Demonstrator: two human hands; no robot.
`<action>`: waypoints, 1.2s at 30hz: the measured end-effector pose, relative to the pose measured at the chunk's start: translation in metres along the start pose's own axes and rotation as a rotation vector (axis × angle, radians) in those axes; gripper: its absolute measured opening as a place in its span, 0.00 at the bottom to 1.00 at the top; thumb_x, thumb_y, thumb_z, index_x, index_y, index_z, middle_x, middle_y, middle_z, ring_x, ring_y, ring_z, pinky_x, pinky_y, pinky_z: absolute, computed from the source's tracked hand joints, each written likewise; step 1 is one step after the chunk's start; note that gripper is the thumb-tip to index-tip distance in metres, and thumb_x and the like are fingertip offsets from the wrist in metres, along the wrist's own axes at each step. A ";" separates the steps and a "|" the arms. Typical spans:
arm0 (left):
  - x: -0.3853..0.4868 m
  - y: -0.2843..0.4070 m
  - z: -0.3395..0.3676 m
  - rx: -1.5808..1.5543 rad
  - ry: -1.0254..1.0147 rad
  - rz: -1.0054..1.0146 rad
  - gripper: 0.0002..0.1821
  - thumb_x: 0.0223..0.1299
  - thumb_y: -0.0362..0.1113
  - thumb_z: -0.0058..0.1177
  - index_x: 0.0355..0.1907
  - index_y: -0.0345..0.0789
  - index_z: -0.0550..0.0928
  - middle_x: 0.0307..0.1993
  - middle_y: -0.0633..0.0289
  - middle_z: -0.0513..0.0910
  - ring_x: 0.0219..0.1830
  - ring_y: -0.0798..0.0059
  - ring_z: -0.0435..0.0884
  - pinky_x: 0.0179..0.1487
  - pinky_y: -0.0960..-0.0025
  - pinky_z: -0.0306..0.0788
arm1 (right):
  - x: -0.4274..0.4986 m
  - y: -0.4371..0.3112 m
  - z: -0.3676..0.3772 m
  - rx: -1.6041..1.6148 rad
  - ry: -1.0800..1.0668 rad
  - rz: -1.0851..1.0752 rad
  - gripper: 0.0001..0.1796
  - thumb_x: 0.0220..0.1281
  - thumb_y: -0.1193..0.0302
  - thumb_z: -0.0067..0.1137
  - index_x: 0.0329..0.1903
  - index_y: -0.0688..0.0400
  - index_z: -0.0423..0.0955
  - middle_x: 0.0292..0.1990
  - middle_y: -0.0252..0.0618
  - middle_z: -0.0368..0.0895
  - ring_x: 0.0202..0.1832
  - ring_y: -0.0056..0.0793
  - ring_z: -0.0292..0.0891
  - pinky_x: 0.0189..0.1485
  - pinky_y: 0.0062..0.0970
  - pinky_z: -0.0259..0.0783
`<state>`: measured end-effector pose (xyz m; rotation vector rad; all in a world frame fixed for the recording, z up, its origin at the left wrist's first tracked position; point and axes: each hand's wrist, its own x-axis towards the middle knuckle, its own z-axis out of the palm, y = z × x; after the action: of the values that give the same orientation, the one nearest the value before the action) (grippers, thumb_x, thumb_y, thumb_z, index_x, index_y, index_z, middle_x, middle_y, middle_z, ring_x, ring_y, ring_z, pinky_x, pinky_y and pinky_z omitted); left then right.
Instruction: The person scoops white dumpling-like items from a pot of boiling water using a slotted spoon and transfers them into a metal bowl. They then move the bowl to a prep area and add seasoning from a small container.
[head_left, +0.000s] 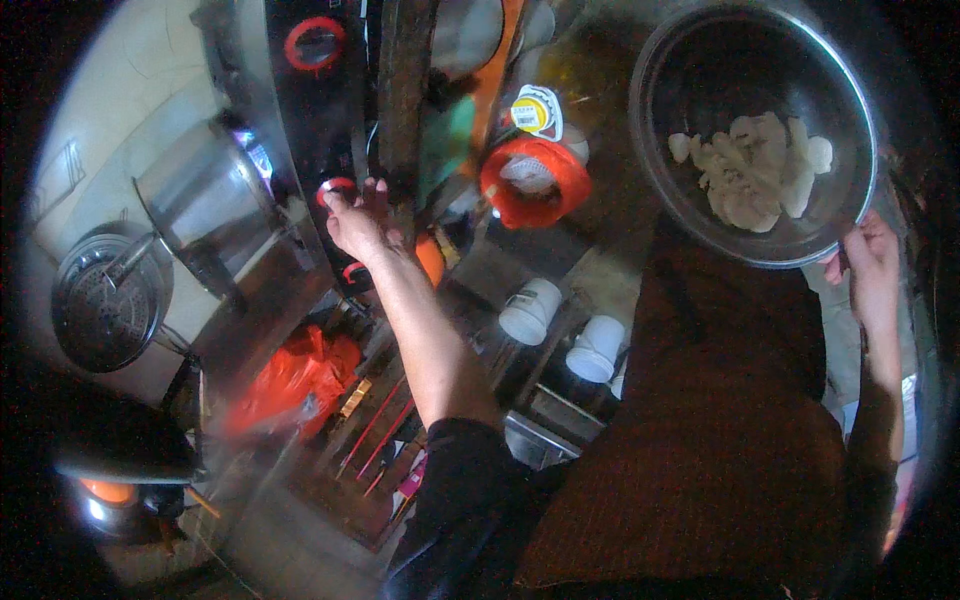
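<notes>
My left hand (365, 225) reaches to a red-ringed knob (337, 187) on the dark front panel of what looks like a stove. The thumb touches the knob and the other fingers are spread beside it; whether they pinch it is unclear. At the right, my right hand (870, 251) grips the rim of a large round bowl (646, 150), its thumb and fingers at the lower right edge. Pale, soft-looking pieces of food (750, 172) lie in the bowl. Another red-ringed knob (315, 43) is on the same panel.
A large metal pot (214, 202) stands behind the panel, beside a perforated metal strainer (112, 304). Below are a red plastic bag (300, 382) and two white buckets (531, 311). A red-rimmed container (536, 182) and a yellow-capped container (532, 112) stand between my hands.
</notes>
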<state>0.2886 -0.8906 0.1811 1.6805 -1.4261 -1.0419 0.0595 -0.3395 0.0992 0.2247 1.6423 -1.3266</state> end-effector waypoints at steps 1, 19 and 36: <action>-0.001 0.000 0.002 0.017 0.015 0.043 0.23 0.74 0.48 0.42 0.54 0.26 0.67 0.35 0.46 0.79 0.35 0.51 0.84 0.36 0.54 0.83 | 0.000 0.000 0.000 0.002 -0.007 -0.015 0.11 0.72 0.69 0.47 0.46 0.62 0.74 0.24 0.33 0.80 0.17 0.14 0.70 0.19 0.16 0.65; -0.013 0.003 0.004 0.173 0.010 0.258 0.18 0.71 0.47 0.51 0.45 0.33 0.68 0.34 0.61 0.74 0.32 0.75 0.72 0.33 0.71 0.72 | -0.002 -0.010 0.007 -0.010 0.005 0.003 0.10 0.73 0.68 0.48 0.43 0.61 0.74 0.22 0.31 0.79 0.16 0.13 0.69 0.18 0.14 0.63; -0.015 0.005 -0.006 0.348 0.070 0.399 0.20 0.68 0.47 0.56 0.40 0.28 0.73 0.32 0.58 0.79 0.29 0.76 0.75 0.29 0.73 0.71 | -0.002 -0.011 0.009 -0.011 -0.001 0.006 0.10 0.72 0.69 0.47 0.42 0.61 0.74 0.22 0.30 0.78 0.16 0.13 0.70 0.18 0.14 0.64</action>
<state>0.2903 -0.8764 0.1899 1.5493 -1.8777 -0.5316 0.0581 -0.3503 0.1084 0.2223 1.6468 -1.3125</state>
